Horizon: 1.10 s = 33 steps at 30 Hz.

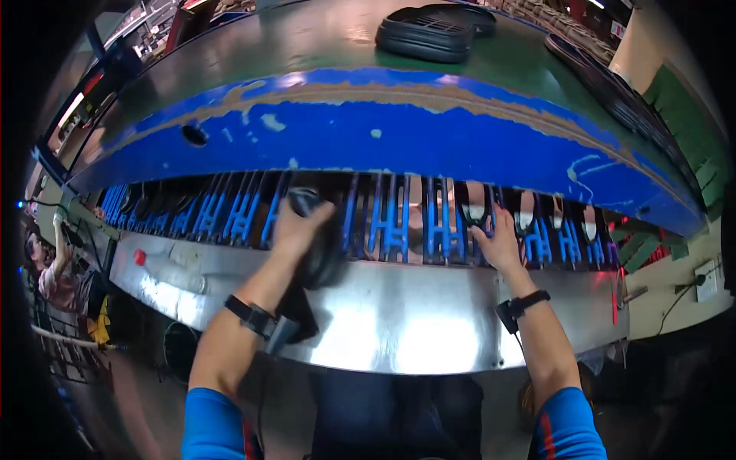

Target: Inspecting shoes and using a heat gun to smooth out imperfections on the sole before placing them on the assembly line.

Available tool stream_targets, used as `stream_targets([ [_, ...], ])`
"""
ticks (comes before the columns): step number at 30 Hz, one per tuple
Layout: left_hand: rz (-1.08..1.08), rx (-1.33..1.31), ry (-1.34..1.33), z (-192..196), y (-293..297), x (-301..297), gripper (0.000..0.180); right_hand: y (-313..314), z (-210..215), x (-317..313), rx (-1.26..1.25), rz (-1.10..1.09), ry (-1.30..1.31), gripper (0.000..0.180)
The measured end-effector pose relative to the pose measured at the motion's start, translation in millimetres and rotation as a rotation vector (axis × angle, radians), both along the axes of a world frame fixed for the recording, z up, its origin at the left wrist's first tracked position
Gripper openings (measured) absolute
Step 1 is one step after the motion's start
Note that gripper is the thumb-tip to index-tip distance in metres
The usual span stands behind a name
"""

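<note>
My left hand [297,228] is closed around a black shoe sole [322,264], blurred by motion, in front of the slot under the blue beam. My right hand [500,241] reaches to the row of blue forked holders [395,230] with thumb and fingers apart. Beside its thumb, a dark, rounded piece [473,212] sits between the holders, partly hidden by the beam's edge; no grip on it shows.
A scuffed blue beam [368,142] runs above the holders, a shiny metal ledge [368,307] below. Stacked black soles [425,34] lie on the green top, more soles [613,92] to the right. A person [57,268] stands far left; a wall socket [705,281] is at right.
</note>
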<state>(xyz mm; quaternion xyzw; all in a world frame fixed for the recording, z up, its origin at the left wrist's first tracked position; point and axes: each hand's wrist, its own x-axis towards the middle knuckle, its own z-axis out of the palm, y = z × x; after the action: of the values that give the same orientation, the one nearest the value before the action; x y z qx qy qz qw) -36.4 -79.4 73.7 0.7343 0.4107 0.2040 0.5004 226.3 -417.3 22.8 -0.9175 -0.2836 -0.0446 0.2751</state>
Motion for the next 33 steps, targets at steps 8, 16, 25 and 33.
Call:
stream_targets([
  [8,-0.388,0.681,0.531,-41,97,18,0.074,65,-33,82,-0.487,0.092,0.215,0.072],
  [16,-0.713,1.412,-0.650,249,-119,16,0.043,-94,42,-63,0.904,-0.053,1.316,0.055],
  [25,-0.536,1.356,-0.241,344,-122,39,0.024,-152,-20,-225,0.235,-0.095,-0.102,0.073],
  [33,-0.805,1.237,-0.383,249,-305,-209,0.025,-165,127,-200,-0.003,0.151,-0.343,0.060],
])
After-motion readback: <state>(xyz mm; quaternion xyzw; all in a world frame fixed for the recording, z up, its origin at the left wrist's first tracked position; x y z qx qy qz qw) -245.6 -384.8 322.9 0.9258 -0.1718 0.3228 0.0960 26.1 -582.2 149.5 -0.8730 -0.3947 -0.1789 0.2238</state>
